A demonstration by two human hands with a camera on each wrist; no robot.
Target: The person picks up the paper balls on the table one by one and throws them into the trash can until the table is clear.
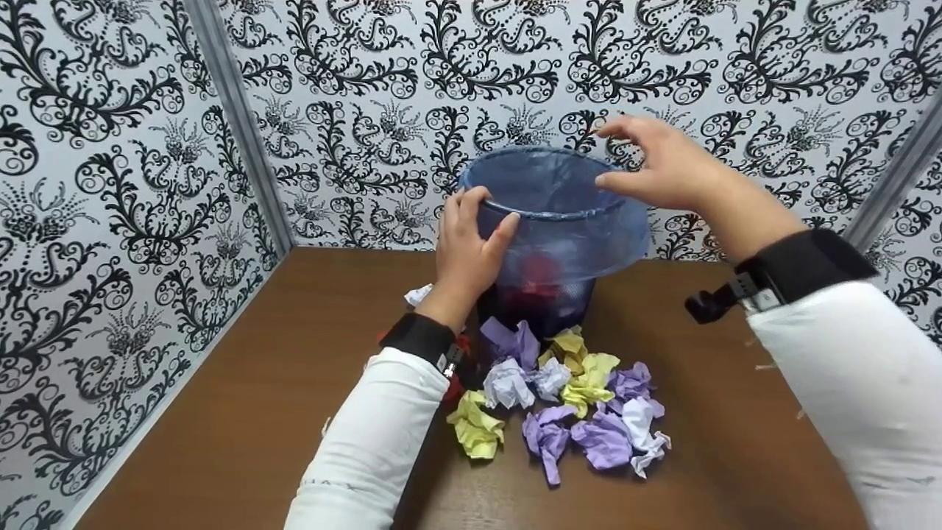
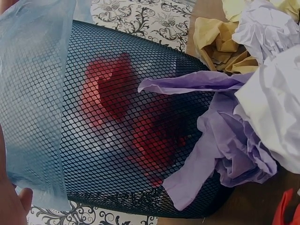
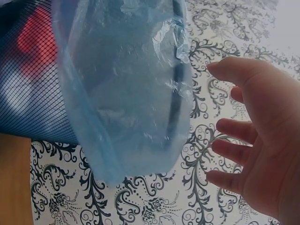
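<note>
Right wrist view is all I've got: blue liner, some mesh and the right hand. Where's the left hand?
Observer: In the head view, the left hand curls over the rim of the bin, at its near left.
Operator: What's on the table in front of the bin?
Observer: Crumpled papers, including purple, yellow and white ones.
Operator: Which way does the bin's mouth face?
Observer: Upward, as the head view shows.
</note>
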